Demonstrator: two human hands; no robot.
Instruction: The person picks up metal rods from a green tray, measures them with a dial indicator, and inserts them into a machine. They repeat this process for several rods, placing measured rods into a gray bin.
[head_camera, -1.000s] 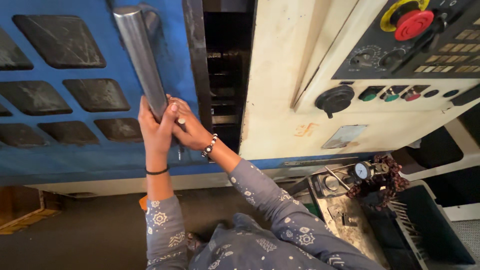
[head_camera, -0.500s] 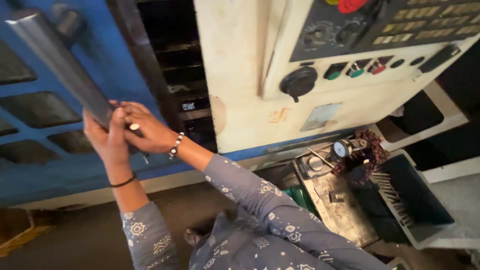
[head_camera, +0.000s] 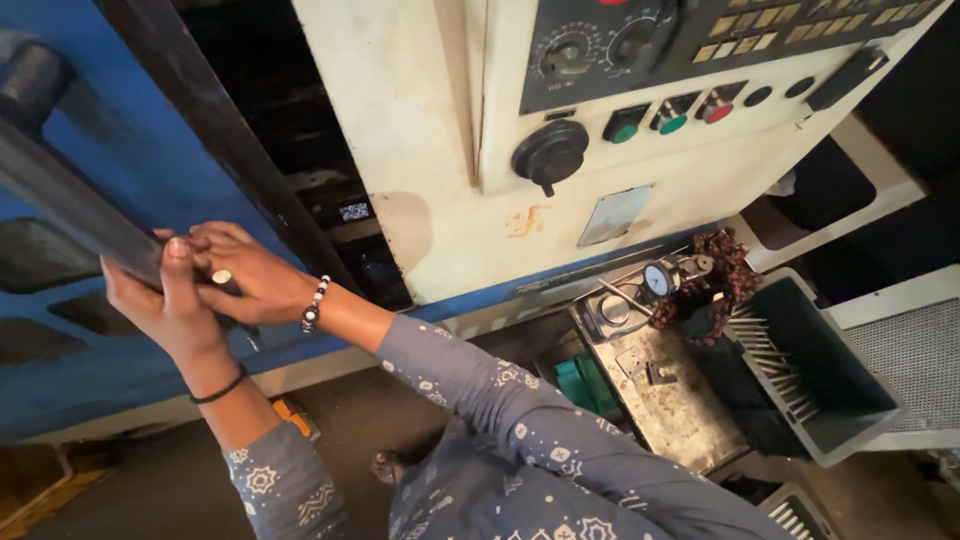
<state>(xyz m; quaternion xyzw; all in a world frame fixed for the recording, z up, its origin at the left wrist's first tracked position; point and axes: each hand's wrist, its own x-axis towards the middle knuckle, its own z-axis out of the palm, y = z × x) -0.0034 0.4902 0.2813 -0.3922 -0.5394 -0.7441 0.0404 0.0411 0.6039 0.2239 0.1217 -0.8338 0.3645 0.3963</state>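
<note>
Both hands clamped together on the lower end of a long metal door handle (head_camera: 70, 215), a dull grey bar slanting from upper left down to the hands. Left hand (head_camera: 165, 305) wrapped round the bar from below, thumb up along its front, a thin black band at the wrist. Right hand (head_camera: 245, 275) laid over the bar just beside the left, fingers touching it, a ring on one finger and a beaded bracelet (head_camera: 314, 304) at the wrist. Handle fixed to a blue sliding door (head_camera: 90, 150) of a machine, with dark window panels at far left. Right of the door, a dark opening (head_camera: 300, 150) into the machine. Further right, a cream housing with a control panel (head_camera: 700, 60): a black rotary knob (head_camera: 549, 153), green and red push buttons, rows of keys above. Below the panel, a metal shelf (head_camera: 670, 400) bearing a dial gauge (head_camera: 658, 279) and a dark tangle of swarf just beside it. Next to that, a grey plastic bin (head_camera: 830, 390) with slim metal rods lying inside. Patterned grey-blue sleeves across the lower middle.
</note>
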